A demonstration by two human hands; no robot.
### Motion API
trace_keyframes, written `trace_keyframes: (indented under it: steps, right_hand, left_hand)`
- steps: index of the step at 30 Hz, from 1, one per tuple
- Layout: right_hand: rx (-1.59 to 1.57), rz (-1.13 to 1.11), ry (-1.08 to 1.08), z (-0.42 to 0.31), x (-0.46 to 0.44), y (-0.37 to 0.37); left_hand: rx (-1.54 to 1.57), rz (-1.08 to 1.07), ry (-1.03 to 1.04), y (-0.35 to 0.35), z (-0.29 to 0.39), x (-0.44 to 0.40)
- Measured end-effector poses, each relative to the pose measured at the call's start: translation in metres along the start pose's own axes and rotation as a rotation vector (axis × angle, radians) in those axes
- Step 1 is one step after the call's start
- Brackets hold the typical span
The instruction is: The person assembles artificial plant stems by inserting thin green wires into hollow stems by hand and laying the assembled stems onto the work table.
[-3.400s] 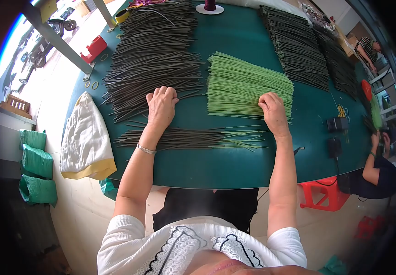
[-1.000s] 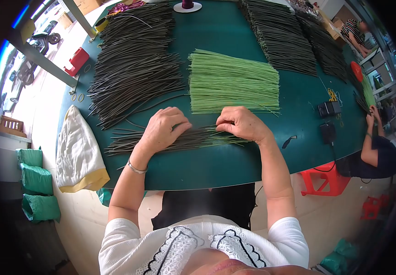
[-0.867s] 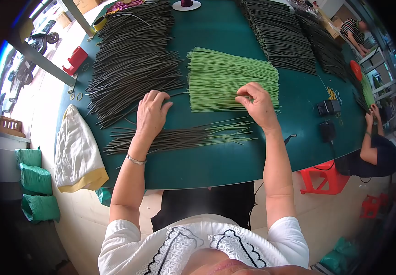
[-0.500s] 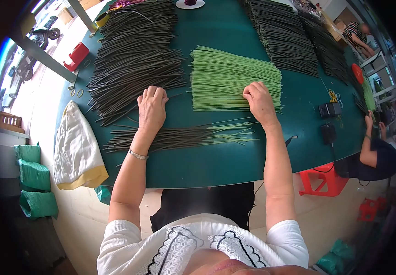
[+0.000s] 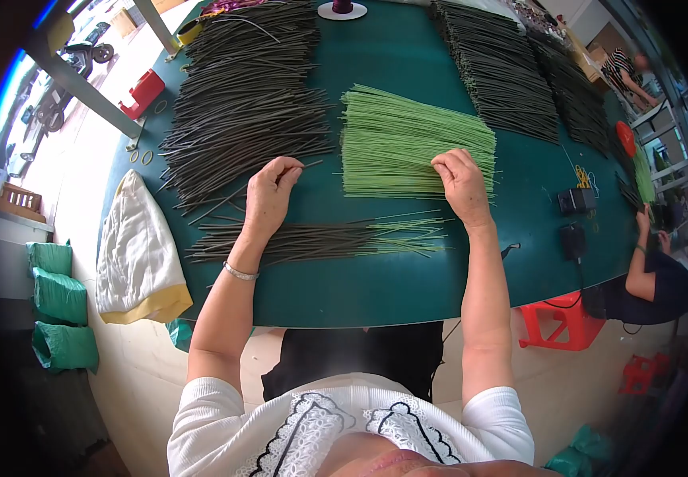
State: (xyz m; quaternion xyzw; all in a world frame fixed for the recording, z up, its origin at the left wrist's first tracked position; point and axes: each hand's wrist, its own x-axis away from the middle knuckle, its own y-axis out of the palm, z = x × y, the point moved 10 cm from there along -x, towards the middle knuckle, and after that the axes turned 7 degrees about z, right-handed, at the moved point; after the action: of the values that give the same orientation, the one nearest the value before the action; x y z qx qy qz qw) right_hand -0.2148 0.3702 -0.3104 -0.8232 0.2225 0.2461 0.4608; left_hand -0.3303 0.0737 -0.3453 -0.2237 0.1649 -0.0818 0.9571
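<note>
My left hand [image 5: 271,195] is closed in a pinch at the lower right edge of a large pile of dark, thin tubes [image 5: 240,119]. One dark tube [image 5: 313,164] pokes out to the right of its fingertips. Over the pile of thin green sticks [image 5: 408,143], my right hand [image 5: 465,189] has its thumb and fingers pressed together; what they hold, if anything, cannot be told from the green behind. Nearer to me, below both hands, lies a loose bundle [image 5: 296,241] of dark tubes with green sticks [image 5: 408,234] extending from their right ends.
More dark tubes [image 5: 503,71] lie at the back right of the green table [image 5: 344,294]. A white cloth sleeve [image 5: 141,250] hangs at the left edge, near a red tape dispenser [image 5: 143,91]. Black adapters [image 5: 575,200] sit right. A co-worker [image 5: 654,274] is at the right.
My left hand has turned, its fingertips now pointing right with the dark tube between them. My right hand stays over the green sticks, its fingers shifted slightly. The whole view has moved a little.
</note>
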Motion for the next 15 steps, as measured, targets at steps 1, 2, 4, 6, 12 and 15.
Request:
trace_keyframes:
  steps: [1, 2, 4, 6, 12, 15]
  right_hand:
    - [-0.006, 0.007, 0.009, 0.002, 0.000, 0.000]
    - [-0.012, 0.013, 0.018, 0.003, 0.000, 0.000]
    - [-0.018, 0.034, 0.020, 0.003, 0.000, 0.000]
    - [-0.023, 0.054, 0.020, 0.002, -0.002, -0.001]
    - [-0.104, 0.101, -0.026, -0.011, -0.004, -0.009]
    - [-0.100, 0.043, -0.057, -0.020, -0.003, -0.004]
  left_hand:
    - [0.019, -0.005, -0.008, 0.001, -0.001, 0.000]
    - [0.037, -0.010, -0.017, 0.001, -0.002, 0.001]
    - [0.042, -0.006, -0.034, 0.001, -0.003, 0.001]
    - [0.048, -0.002, -0.049, 0.001, -0.005, 0.000]
    - [0.059, -0.009, -0.038, 0.004, -0.005, 0.001]
    - [0.074, -0.010, -0.039, 0.004, -0.004, 0.001]
